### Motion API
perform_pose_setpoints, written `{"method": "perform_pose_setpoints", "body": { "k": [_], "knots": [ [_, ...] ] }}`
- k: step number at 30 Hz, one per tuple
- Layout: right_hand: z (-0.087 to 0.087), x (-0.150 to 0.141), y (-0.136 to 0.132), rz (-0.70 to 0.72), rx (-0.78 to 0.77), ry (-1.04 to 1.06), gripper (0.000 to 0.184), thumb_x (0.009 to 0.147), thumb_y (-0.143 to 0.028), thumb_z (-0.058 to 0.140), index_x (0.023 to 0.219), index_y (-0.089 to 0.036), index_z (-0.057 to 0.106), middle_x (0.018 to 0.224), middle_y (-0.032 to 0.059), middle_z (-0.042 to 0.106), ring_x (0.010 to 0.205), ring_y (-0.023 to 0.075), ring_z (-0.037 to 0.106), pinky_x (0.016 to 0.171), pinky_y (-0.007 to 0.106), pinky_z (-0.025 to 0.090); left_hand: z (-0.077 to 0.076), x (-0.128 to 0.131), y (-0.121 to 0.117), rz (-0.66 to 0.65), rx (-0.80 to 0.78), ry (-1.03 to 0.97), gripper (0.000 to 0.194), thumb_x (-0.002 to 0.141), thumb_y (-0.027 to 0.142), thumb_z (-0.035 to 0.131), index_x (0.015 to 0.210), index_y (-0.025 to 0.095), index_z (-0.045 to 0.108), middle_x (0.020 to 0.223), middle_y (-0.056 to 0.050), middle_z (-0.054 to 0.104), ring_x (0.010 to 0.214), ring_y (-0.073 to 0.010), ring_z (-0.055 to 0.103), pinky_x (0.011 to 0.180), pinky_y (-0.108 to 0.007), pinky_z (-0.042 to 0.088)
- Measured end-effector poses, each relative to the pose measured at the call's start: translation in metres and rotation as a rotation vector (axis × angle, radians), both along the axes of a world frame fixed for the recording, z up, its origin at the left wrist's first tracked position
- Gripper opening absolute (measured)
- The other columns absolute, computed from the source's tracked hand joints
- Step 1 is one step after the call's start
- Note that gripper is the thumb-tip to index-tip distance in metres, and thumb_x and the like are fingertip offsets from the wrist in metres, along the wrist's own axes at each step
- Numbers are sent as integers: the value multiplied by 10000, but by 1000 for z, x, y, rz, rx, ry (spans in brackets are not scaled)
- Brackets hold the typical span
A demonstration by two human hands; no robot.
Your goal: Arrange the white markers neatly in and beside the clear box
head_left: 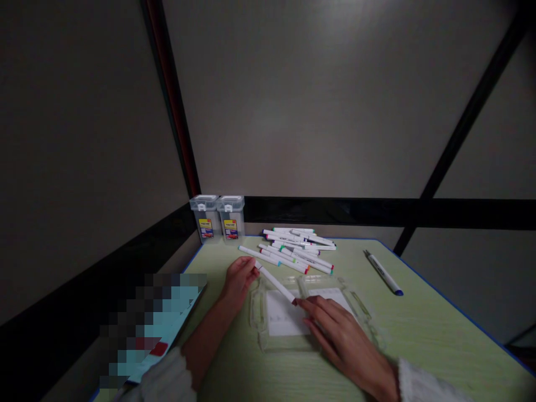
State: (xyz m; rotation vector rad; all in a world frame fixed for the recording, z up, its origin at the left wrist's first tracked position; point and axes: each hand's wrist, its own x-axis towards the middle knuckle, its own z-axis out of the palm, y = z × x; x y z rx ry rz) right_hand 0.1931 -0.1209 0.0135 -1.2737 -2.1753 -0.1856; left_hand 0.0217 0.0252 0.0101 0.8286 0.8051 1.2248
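A white marker (278, 285) with a dark reddish-brown end slants between my two hands. My left hand (238, 282) pinches its upper end. Against the lower, brownish end rest the fingers of my right hand (335, 326), thumb and fingertips close together. Beneath the marker lies a clear plastic case (288, 343), opened flat, with white sheets (280, 315) inside its two halves. My right hand covers part of the case. Just beyond it is a loose pile of white markers (293, 251) with coloured ends, pointing various ways.
Two clear lidded boxes (206, 226) with yellow labels stand at the back left corner. A larger pen (383, 272) with a blue end lies at the right. At the left edge is a light-blue item (184, 301), partly pixelated. Dark-framed panels (293, 139) enclose the table (435, 335).
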Motion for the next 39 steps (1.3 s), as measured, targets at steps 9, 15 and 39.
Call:
{"method": "perform_pose_setpoints", "body": {
  "k": [9, 15, 39],
  "knots": [
    [2, -11, -6, 87, 24, 11, 212, 899, -219, 344, 1049, -172, 486, 807, 51, 615, 714, 167, 564, 650, 283, 450, -1, 7, -5, -90, 65, 39, 288, 500, 292, 706, 611, 136, 491, 511, 53, 506, 486, -40, 473, 540, -180, 409],
    [-3, -10, -5, 84, 44, -10, 240, 906, -181, 302, 1037, -145, 500, 707, 39, 576, 640, 155, 529, 606, 277, 415, 3, 9, -10, -125, 92, 39, 304, 490, 308, 717, 644, 124, 530, 533, 40, 520, 478, -40, 462, 511, -174, 394],
    [2, -12, -6, 140, 2, -46, 317, 917, -232, 259, 1094, -151, 509, 704, 50, 575, 651, 171, 521, 615, 300, 404, -2, 12, -9, -82, 272, 334, 307, 590, 404, 615, 594, 159, 430, 425, 75, 445, 372, -41, 388, 390, -165, 287]
  ]
}}
